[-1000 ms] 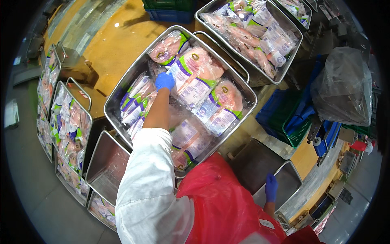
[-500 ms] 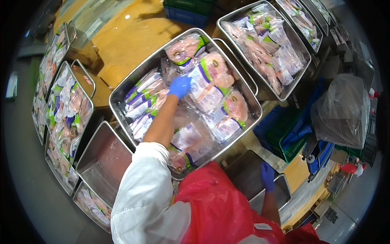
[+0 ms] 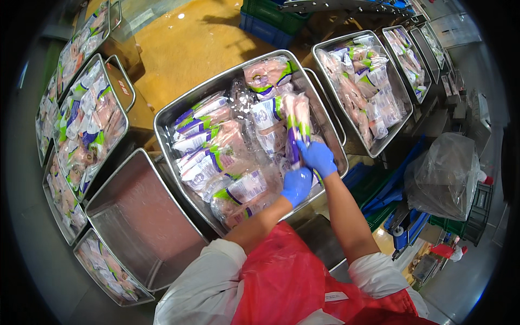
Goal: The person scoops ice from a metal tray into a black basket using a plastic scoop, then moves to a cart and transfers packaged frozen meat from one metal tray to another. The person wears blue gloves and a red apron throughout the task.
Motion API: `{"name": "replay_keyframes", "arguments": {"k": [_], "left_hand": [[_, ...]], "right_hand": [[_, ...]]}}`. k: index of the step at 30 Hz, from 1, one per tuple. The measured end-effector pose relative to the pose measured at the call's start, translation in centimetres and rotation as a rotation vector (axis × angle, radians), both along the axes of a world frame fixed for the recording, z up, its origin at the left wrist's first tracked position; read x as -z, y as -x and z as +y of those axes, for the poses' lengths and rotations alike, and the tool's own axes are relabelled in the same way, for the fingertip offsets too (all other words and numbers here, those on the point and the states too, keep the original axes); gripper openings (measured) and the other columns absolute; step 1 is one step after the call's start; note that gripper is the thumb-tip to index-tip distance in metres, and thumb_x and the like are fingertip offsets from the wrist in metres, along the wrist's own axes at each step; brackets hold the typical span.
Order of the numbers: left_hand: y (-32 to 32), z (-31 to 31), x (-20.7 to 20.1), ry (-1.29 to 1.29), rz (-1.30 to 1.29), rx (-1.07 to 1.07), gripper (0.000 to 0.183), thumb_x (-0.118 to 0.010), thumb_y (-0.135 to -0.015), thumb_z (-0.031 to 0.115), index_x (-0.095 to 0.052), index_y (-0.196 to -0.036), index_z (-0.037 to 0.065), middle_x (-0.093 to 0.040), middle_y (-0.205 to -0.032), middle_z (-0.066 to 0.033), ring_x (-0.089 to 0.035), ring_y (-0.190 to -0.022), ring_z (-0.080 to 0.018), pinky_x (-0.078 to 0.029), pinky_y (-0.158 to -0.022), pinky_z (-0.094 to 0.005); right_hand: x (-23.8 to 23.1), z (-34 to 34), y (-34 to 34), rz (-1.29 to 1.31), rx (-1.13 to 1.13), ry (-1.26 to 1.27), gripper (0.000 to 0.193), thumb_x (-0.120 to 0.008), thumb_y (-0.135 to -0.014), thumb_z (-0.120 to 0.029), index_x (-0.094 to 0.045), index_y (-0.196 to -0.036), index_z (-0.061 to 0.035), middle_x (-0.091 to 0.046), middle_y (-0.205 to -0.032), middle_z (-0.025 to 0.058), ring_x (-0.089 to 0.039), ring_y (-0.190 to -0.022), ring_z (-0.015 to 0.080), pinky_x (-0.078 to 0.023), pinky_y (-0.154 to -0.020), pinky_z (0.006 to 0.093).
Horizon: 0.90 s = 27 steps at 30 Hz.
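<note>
Both my hands, in blue gloves, are closed on a few clear plastic packs of raw meat [image 3: 299,116] with purple and green bands. These packs stand on edge, pressed side by side, above the right part of a deep metal tub [image 3: 320,103]. My left hand [image 3: 297,186] grips their near lower end. My right hand [image 3: 318,157] wraps them just above it, on the right side. In the tub's left half a row of similar packs [image 3: 203,135] leans together. More packs [image 3: 265,73] lie at its far end, beside scattered white bits [image 3: 242,103] that look like ice.
A tilted bare metal tub [image 3: 146,211] stands close on the left, with pack-filled tubs [image 3: 89,119] beyond it. Another filled tub [image 3: 363,89] is at the right. Blue and green crates [image 3: 271,24] sit at the back. A plastic-covered object [image 3: 441,176] stands far right.
My right hand has come up from low on the right into the tub. My left hand has moved nearer and right. Both now grip packs, and some packs have shifted.
</note>
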<state>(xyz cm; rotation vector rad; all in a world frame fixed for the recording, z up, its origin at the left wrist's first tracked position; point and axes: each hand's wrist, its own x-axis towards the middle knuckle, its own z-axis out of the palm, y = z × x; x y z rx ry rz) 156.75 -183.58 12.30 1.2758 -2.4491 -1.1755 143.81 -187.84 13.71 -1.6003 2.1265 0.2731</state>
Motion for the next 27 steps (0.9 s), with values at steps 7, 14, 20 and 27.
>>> {"name": "replay_keyframes", "arguments": {"k": [7,14,20,27], "left_hand": [[-6.6,10.3,4.5,-0.201,0.029,0.272,0.026,-0.055,-0.085,0.027,-0.067,-0.074,0.007,-0.067,-0.077,-0.0183,-0.066,-0.064,-0.0364,-0.052,-0.061,-0.05],[-21.4,5.3,10.9,-0.238,-0.016,-0.316,0.021,-0.05,-0.09,0.021,-0.055,-0.098,0.002,-0.06,-0.089,-0.0249,-0.061,-0.081,-0.0429,-0.049,-0.072,-0.052],[-20.3,-5.0,13.6,0.197,0.004,-0.315,0.045,-0.048,-0.093,0.03,-0.045,-0.127,0.001,-0.054,-0.117,-0.0259,-0.06,-0.096,-0.0441,-0.048,-0.084,-0.0506],[-14.4,-12.3,13.4,-0.217,-0.429,-0.052,0.051,-0.044,-0.094,0.043,-0.054,-0.122,0.001,-0.059,-0.119,-0.0236,-0.06,-0.106,-0.0405,-0.048,-0.09,-0.0495]], "right_hand": [[-0.1,9.0,-8.2,-0.076,-0.215,0.05,0.021,-0.053,-0.085,-0.022,-0.062,-0.081,-0.0028,-0.065,-0.071,0.0195,-0.066,-0.064,0.0349,-0.051,-0.059,0.0468],[5.4,17.4,-8.3,-0.171,-0.295,-0.083,0.017,-0.052,-0.083,-0.018,-0.06,-0.081,-0.0031,-0.066,-0.074,0.0194,-0.066,-0.067,0.0362,-0.051,-0.063,0.0472],[1.5,18.7,-2.6,-0.254,-0.389,-0.155,0.017,-0.056,-0.081,-0.019,-0.06,-0.083,-0.0029,-0.063,-0.074,0.02,-0.063,-0.066,0.0387,-0.05,-0.062,0.0488],[-9.6,17.1,0.4,-0.332,-0.454,-0.3,0.021,-0.055,-0.084,-0.022,-0.063,-0.078,-0.0036,-0.063,-0.072,0.0208,-0.062,-0.068,0.0397,-0.05,-0.064,0.0492]]}}
